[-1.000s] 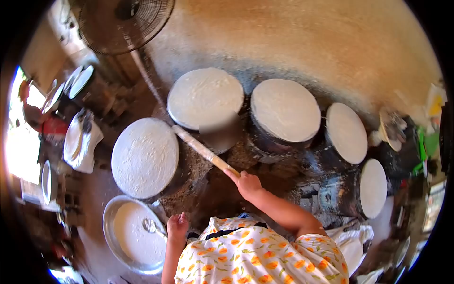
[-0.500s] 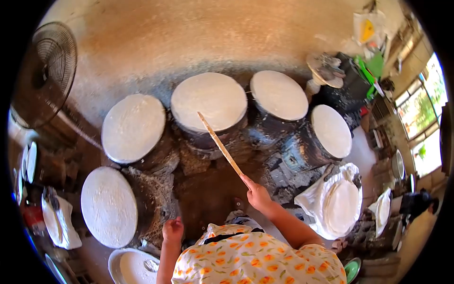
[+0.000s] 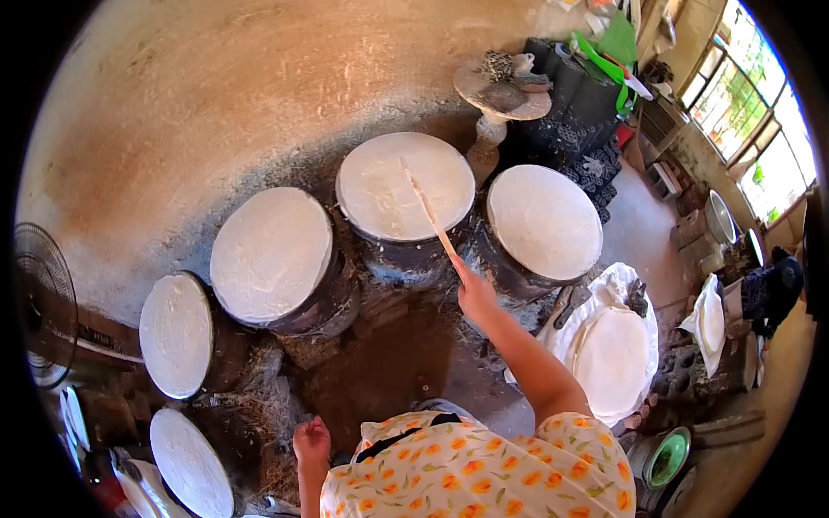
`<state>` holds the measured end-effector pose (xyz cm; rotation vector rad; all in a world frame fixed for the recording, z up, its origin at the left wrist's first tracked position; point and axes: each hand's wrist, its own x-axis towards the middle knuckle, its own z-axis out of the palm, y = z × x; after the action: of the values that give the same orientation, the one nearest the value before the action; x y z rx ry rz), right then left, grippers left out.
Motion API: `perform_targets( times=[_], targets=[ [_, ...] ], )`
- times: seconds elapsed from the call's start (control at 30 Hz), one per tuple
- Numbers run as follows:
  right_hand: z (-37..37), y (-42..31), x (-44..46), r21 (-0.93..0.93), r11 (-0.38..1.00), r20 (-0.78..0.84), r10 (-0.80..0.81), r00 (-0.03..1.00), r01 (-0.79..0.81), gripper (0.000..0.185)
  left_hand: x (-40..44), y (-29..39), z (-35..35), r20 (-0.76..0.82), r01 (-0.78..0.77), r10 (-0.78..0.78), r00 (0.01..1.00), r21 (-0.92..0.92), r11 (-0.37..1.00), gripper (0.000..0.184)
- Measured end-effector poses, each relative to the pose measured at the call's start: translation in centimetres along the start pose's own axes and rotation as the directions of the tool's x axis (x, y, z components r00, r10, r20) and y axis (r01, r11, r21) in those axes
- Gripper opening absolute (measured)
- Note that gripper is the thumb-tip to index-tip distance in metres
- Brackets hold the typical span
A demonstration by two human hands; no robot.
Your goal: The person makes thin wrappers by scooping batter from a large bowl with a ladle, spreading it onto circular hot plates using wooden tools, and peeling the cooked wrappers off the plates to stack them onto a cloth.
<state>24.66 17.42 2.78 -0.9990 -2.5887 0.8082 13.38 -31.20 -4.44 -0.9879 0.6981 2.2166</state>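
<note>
My right hand (image 3: 476, 294) is closed round one end of a long, thin wooden stick (image 3: 429, 212). The stick's far end lies over the white round top (image 3: 371, 173) of a dark drum-shaped stand (image 3: 401, 255); whether it touches the surface I cannot tell. Low on the left, my left hand (image 3: 312, 440) has its fingers curled in, with nothing visible in it. More round white tops sit in an arc: one (image 3: 546, 223) to the right of my right hand, and others (image 3: 272, 255), (image 3: 175, 335), (image 3: 192, 466) curving round to the left.
On the right, a stack of round white sheets (image 3: 610, 356) rests on white cloth. Behind stand a pedestal (image 3: 501, 93) and dark ribbed blocks (image 3: 566, 104). A fan (image 3: 41, 302) is at far left, and a green bowl (image 3: 668, 457) at lower right.
My view has turned right, so the drums appear shifted left. My right hand has carried the stick from one white top to over the one to its right.
</note>
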Motion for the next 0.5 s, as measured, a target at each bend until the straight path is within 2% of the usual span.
perform_targets(
  times=[0.07, 0.1, 0.17, 0.23, 0.3, 0.37, 0.43, 0.5],
  targets=[
    [-1.0, 0.7, 2.4, -0.149, 0.989, -0.024, 0.004, 1.0, -0.007, 0.071, 0.0, -1.0, 1.2, -0.002, -0.015, 0.015, 1.0, 0.007, 1.0, 0.001],
    [-1.4, 0.5, 3.2, -0.143, 0.99, -0.023, 0.013, 1.0, -0.016, 0.071, 0.2, -1.2, 1.4, -0.023, -0.003, 0.003, 1.0, 0.013, 1.0, 0.005],
    [-1.9, 0.1, 4.2, -0.386, 0.903, 0.097, 0.24, 0.966, -0.186, 0.071, 0.9, -1.5, 1.0, -0.049, 0.007, -0.006, 0.999, 0.022, 1.0, 0.01],
    [1.1, 2.5, 3.9, -0.238, 0.913, 0.094, 0.36, 0.928, -0.331, 0.071, 1.6, -1.3, 0.1, -0.065, 0.009, -0.006, 0.998, 0.043, 0.999, 0.014],
    [-2.1, -1.6, 1.1, -0.232, 0.952, 0.242, 0.254, 0.937, -0.198, 0.073, 1.1, -2.2, 1.6, -0.078, -0.017, 0.021, 0.997, 0.05, 0.999, 0.01],
    [-2.5, -2.0, -1.5, -0.25, 0.959, 0.266, 0.199, 0.943, -0.132, 0.069, 0.9, -2.9, 3.0, -0.087, -0.035, 0.04, 0.995, 0.055, 0.998, 0.006],
    [-2.5, -1.4, -3.8, -0.27, 0.961, 0.284, 0.145, 0.948, -0.066, 0.065, 1.3, -3.0, 3.7, -0.075, 0.063, -0.054, 0.996, 0.119, 0.991, 0.018],
    [-2.8, -0.7, -5.3, -0.048, 0.998, 0.221, -0.03, 0.975, 0.041, 0.069, 2.5, -3.1, 4.2, -0.093, 0.077, -0.066, 0.994, 0.124, 0.989, 0.019]
  ],
)
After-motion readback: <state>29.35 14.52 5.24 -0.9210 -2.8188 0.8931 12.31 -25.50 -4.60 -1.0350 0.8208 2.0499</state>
